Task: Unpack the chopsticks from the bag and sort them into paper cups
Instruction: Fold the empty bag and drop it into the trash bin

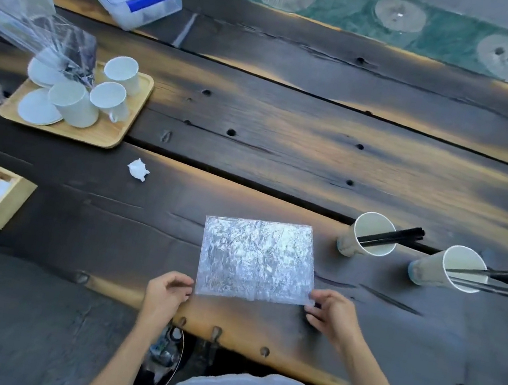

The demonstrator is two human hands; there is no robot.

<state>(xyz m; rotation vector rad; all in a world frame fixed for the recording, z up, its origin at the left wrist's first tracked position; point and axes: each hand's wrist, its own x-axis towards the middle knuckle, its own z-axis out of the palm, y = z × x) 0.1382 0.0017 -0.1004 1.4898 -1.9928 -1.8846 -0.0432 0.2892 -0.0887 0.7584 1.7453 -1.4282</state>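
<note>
Both hands, left (168, 291) and right (331, 314), pinch the near corners of the flat clear bag (257, 259) at the bottom middle of the dark wooden tabletop (289, 137); open room lies beyond it.

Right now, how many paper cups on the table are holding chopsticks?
2. One paper cup stands right of the flattened bag with dark chopsticks in it; the other cup is further right, holding silver-tipped chopsticks. None looks hidden.
</note>
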